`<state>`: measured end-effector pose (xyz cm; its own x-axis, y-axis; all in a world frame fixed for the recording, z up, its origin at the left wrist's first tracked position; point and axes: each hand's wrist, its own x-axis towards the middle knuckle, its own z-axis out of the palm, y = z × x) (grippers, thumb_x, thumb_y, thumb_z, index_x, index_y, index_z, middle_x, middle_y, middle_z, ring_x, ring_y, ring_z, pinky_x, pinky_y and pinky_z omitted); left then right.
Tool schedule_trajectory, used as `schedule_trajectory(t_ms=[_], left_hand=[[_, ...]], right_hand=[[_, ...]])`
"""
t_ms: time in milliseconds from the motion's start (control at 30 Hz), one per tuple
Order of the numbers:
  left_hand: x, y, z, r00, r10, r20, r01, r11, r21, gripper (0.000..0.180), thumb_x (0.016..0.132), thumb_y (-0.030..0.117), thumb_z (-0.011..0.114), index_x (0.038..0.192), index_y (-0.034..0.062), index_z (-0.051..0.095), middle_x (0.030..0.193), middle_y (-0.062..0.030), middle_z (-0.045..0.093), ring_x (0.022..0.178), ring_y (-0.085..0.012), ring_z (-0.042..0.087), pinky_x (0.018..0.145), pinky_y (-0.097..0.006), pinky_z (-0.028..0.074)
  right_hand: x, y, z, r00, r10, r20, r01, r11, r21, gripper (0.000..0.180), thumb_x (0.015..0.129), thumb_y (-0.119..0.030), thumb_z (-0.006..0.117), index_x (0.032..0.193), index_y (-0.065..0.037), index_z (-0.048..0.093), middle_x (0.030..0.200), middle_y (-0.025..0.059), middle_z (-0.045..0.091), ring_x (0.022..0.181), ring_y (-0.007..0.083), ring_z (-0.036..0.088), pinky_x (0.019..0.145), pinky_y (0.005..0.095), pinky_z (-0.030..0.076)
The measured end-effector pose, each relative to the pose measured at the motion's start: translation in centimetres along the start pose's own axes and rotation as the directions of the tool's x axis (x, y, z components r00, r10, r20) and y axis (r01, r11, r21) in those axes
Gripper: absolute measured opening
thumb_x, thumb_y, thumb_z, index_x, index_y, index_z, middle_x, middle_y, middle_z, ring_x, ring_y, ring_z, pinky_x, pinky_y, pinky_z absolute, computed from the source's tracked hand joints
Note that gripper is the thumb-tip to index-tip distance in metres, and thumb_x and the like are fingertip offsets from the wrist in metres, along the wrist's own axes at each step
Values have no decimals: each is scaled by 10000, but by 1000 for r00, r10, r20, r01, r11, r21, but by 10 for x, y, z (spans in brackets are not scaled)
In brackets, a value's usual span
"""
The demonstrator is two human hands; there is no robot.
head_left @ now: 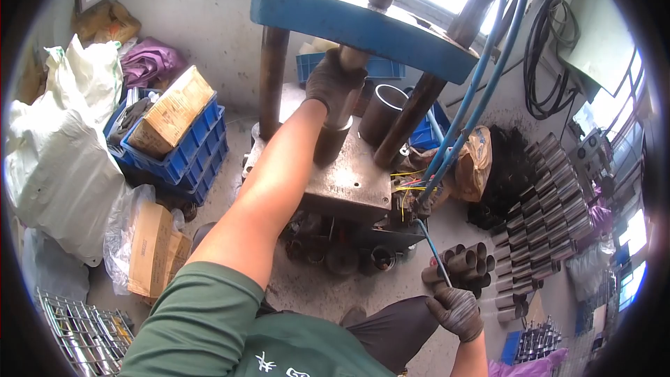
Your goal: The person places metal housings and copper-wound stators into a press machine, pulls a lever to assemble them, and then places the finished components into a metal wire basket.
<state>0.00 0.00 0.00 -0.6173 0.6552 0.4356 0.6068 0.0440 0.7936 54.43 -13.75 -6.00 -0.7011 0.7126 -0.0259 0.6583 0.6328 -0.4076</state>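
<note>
In front of me stands a press with a blue upper plate (363,31) and a steel bed (349,185). My left hand (336,84), in a dark glove, reaches between the columns and closes around a shiny metal cylinder (340,123) under the ram (354,58). The cylinder's lower end meets a dark metal tube (331,145) standing on the bed; the fingertips are partly hidden. Low on the right, my gloved right hand (457,314) is wrapped around the end of a thin blue lever (434,250) that slants up to the press. A wider dark tube (382,115) stands behind on the bed.
Blue crates (199,143) with a cardboard box (174,108) and white sacks (63,167) stand at left. Blue hoses (481,91) hang by the right column. Stacked metal tubes (541,213) fill the right floor, with more tubes (464,263) near the lever.
</note>
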Motion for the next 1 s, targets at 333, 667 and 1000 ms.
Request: schedule_trajectory(t_ms=[333, 667, 1000], left_hand=[[-14, 0, -8, 1000, -2, -13, 2, 1000, 7, 854, 800, 497, 822, 1393, -21, 491, 1250, -313, 693, 1203, -447, 682, 1030, -478, 558], [-18, -10, -5, 1000, 5, 6, -5, 1000, -17, 856, 825, 535, 801, 1434, 18, 495, 1337, -283, 671, 1256, -437, 654, 1067, -477, 540], [-12, -4, -8, 997, 40, 60, -47, 992, 117, 825, 836, 533, 787, 1420, 14, 523, 1343, -292, 664, 1265, -429, 651, 1068, -472, 538]], right_hand=[[2, -5, -2, 996, -74, -48, 74, 997, 11, 274, 890, -276, 793, 764, -48, 708, 729, 174, 653, 695, 406, 657, 630, 469, 526], [6, -7, -8, 995, -94, -14, 94, 996, -1, 257, 898, -265, 787, 806, -35, 717, 741, 172, 666, 686, 396, 657, 636, 455, 533], [106, -17, -63, 700, -374, -608, 193, 919, -343, 115, 964, -44, 681, 1077, -30, 673, 1002, 210, 705, 913, 402, 703, 809, 453, 572]])
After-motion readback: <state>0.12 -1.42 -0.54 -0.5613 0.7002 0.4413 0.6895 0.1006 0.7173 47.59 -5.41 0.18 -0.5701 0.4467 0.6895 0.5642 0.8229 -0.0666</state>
